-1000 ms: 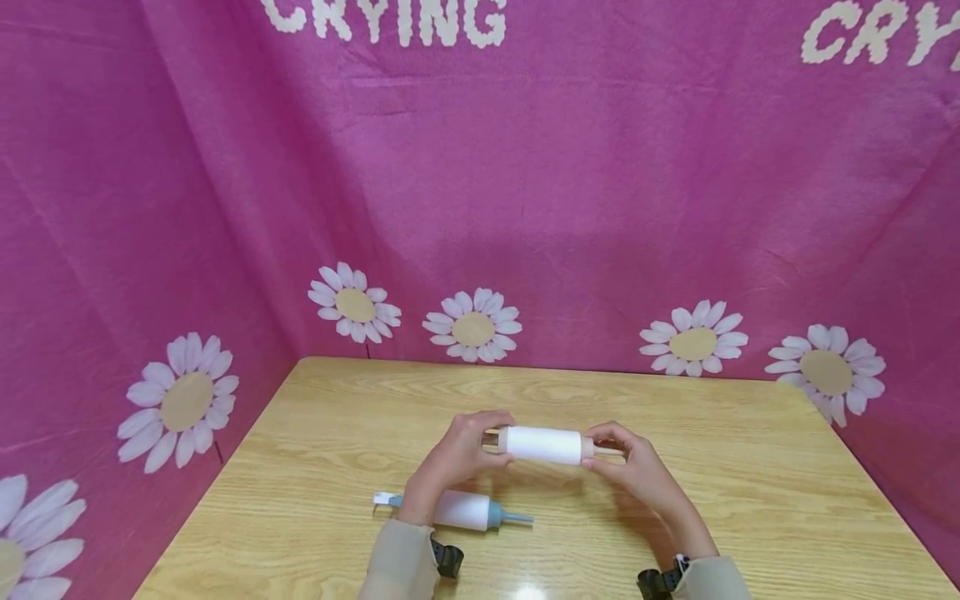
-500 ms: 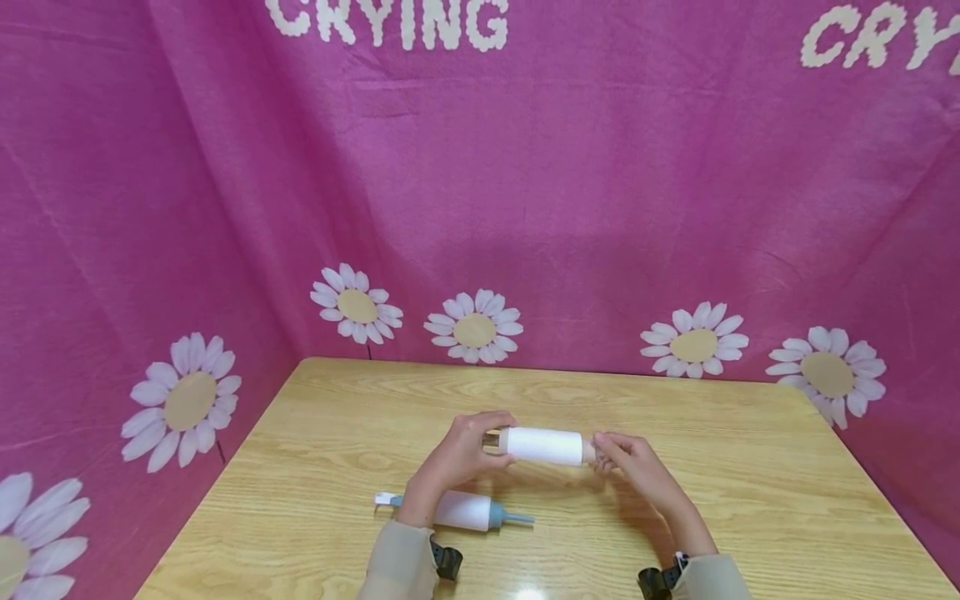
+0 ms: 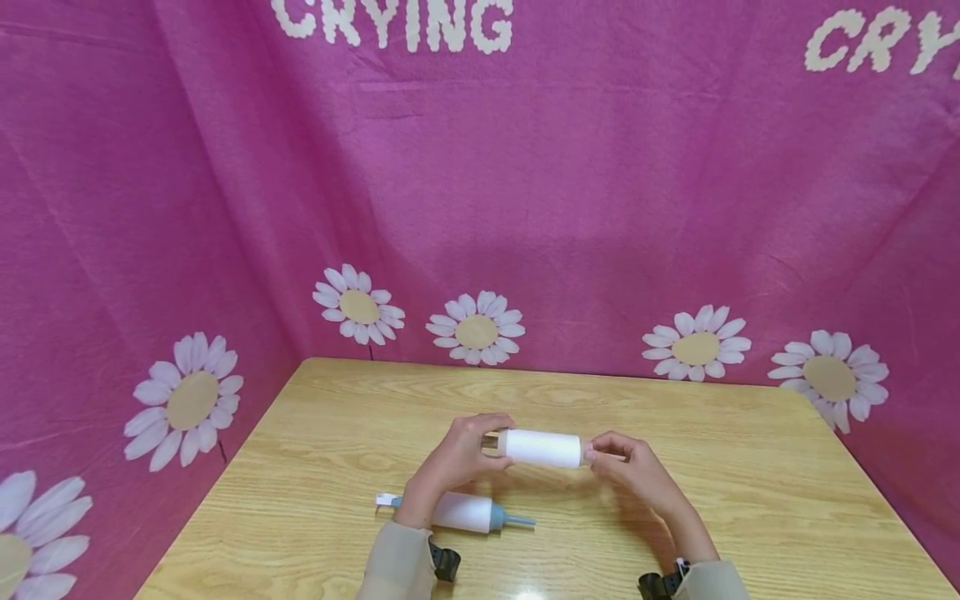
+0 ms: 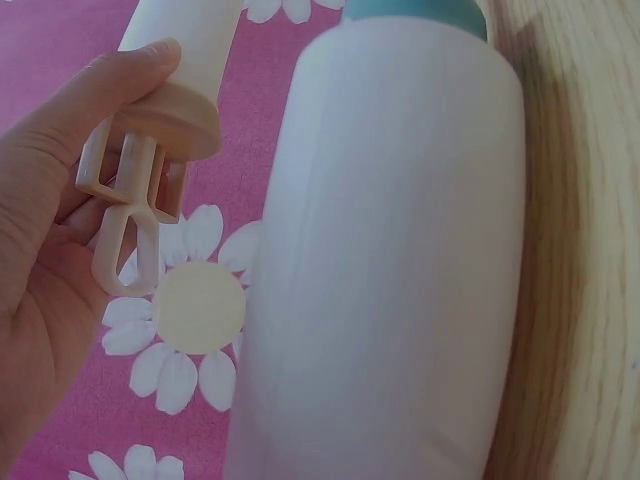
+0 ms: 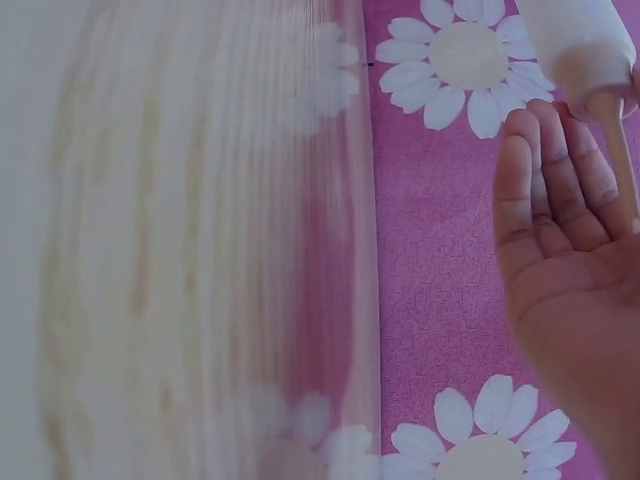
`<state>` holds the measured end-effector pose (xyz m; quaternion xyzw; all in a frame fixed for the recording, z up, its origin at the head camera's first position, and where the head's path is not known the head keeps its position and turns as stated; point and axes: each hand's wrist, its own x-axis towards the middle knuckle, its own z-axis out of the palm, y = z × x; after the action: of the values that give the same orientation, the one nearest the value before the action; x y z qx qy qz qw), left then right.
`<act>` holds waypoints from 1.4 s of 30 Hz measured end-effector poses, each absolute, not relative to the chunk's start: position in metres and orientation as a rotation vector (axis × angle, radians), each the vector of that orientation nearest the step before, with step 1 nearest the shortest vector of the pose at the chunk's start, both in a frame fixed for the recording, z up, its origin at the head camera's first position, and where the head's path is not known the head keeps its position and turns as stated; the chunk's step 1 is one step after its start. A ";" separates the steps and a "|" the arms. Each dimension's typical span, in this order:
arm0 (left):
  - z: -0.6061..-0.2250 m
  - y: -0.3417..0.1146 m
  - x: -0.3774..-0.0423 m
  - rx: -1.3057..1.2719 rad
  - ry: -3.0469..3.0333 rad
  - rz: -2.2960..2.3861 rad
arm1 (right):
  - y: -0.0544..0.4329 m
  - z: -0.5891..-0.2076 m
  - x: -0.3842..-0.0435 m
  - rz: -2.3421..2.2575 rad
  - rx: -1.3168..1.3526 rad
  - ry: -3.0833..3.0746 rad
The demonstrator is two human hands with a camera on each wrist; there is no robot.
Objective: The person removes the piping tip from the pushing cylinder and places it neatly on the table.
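Between both hands, above the table, lies a white tube-shaped bottle (image 3: 542,448), held sideways. Its left end has a beige collar with an open bracket and a beige loop (image 4: 103,255). From the beige cap (image 5: 590,75) at its right end runs a thin beige nozzle (image 5: 618,155). My left hand (image 3: 461,450) grips the left end, thumb along the white body. At the right cap, my right hand (image 3: 633,467) pinches with its fingertips; in the right wrist view the thumb is mostly hidden. A second white bottle (image 3: 465,512) with a blue-green cap (image 3: 497,517) lies nearer, partly behind my left forearm.
The wooden table (image 3: 750,500) extends to both sides and behind the hands. A pink cloth (image 3: 570,208) with white daisies hangs along the table's back and left. Black wrist cameras (image 3: 446,563) sit at both cuffs.
The right fingers have shifted their hold around the beige cap and nozzle end, loosening and closing again. My left hand and the second bottle have stayed put.
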<state>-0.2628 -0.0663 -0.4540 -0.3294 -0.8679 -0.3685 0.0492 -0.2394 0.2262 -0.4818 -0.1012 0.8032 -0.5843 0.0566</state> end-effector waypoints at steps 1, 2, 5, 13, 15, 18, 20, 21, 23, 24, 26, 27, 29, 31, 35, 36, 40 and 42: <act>-0.454 -0.067 -0.263 -1.000 -2.644 -1.114 | 0.226 -0.482 -0.239 -1.779 -0.327 2.439; -0.454 -0.067 -0.263 -0.996 -2.646 -1.109 | 0.226 -0.483 -0.239 -1.784 -0.351 2.443; -0.453 -0.068 -0.262 -0.992 -2.646 -1.113 | 0.225 -0.485 -0.239 -1.813 -0.406 2.456; -0.454 -0.070 -0.263 -1.007 -2.641 -1.199 | 0.223 -0.488 -0.239 -1.768 -0.525 2.633; -0.453 -0.070 -0.262 -1.004 -2.644 -1.207 | 0.223 -0.487 -0.238 -1.761 -0.523 2.657; -0.454 -0.071 -0.263 -0.999 -2.648 -1.216 | 0.222 -0.486 -0.237 -1.763 -0.517 2.665; -0.453 -0.071 -0.262 -0.994 -2.651 -1.216 | 0.221 -0.486 -0.236 -1.768 -0.522 2.667; -0.453 -0.071 -0.262 -0.991 -2.652 -1.213 | 0.221 -0.486 -0.236 -1.770 -0.529 2.669; -0.453 -0.071 -0.262 -0.982 -2.657 -1.200 | 0.221 -0.486 -0.237 -1.802 -0.550 2.655; -0.453 -0.071 -0.261 -0.981 -2.658 -1.192 | 0.221 -0.485 -0.237 -1.815 -0.542 2.654; -0.452 -0.071 -0.261 -0.979 -2.658 -1.173 | 0.221 -0.484 -0.237 -1.825 -0.506 2.661; -0.453 -0.071 -0.261 -0.982 -2.655 -1.168 | 0.221 -0.483 -0.237 -1.823 -0.484 2.661; -0.453 -0.071 -0.261 -0.987 -2.650 -1.160 | 0.220 -0.482 -0.237 -1.799 -0.404 2.672; -0.453 -0.071 -0.261 -0.995 -2.645 -1.166 | 0.220 -0.481 -0.238 -1.768 -0.339 2.663; -0.452 -0.071 -0.261 -1.002 -2.648 -1.170 | 0.221 -0.481 -0.240 -1.744 -0.321 2.576; -0.452 -0.071 -0.261 -1.004 -2.651 -1.172 | 0.221 -0.481 -0.240 -1.744 -0.335 2.553; -0.453 -0.071 -0.261 -1.003 -2.661 -1.159 | 0.222 -0.482 -0.240 -1.715 -0.381 2.513; -0.452 -0.072 -0.261 -0.997 -2.667 -1.153 | 0.222 -0.482 -0.239 -1.710 -0.374 2.493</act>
<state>-0.2609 -0.0718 -0.4524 -0.3243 -0.8677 -0.3751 0.0351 -0.2389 0.2221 -0.4818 -0.1226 0.8175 -0.5607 0.0474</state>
